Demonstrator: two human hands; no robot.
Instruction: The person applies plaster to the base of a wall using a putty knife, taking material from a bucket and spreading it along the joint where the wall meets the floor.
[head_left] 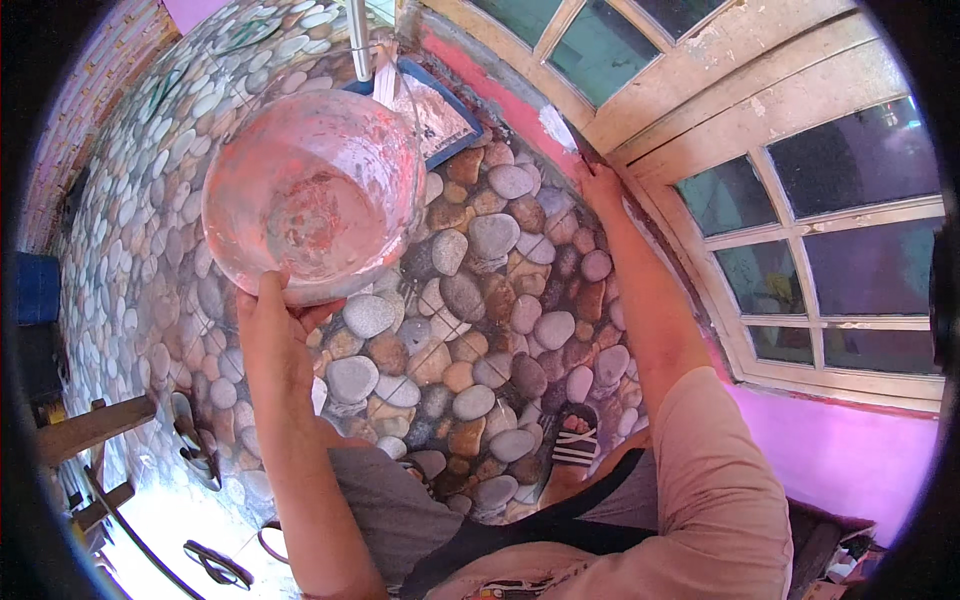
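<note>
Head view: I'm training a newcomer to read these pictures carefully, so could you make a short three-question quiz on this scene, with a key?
1. Which hand grips the round, pink-smeared basin at its rim?
2. True or false: the right hand is inside the basin.
3. What pattern covers the floor?
A) wooden planks
B) rounded pebbles
C) plain checks

Key:
1. The left hand, with its thumb on the near side of the rim.
2. False; it is out at the wall, beside the window frame.
3. B
</note>
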